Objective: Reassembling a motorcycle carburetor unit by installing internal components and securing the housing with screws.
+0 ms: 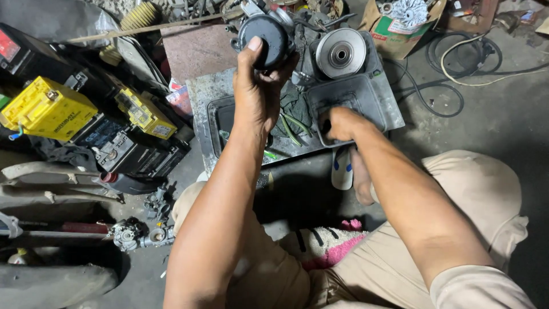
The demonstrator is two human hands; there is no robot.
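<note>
— Carburetor body point(267, 35), dark and round-faced, is sitting up at the far end of the scene, lifted above the metal tray point(213, 123). Who is holding it?

— Left hand point(257, 94) is gripping it, thumb lying up over the round face and fingers wrapping tight round the back. That grip is closed fully on the part.

— And the other hand?

— Right hand point(343, 123) is reaching down into the grey plastic tub point(374, 97) just right of the tray. Fingers are curling under, so I cannot tell whether that grip is holding anything.

— What is lying close by?

— Silver pulley disc point(341, 54) is resting just beyond the tub, and thin green hoses point(293, 127) are trailing across the tray between the two hands. Yellow battery point(48, 109) is sitting well off to the left.

— Anything risky?

— I judge the part is hanging over hard metal on one hand alone; if those fingers are oily, it could be slipping and dropping onto the tray. An elbow swinging right could also be knocking the disc.
</note>
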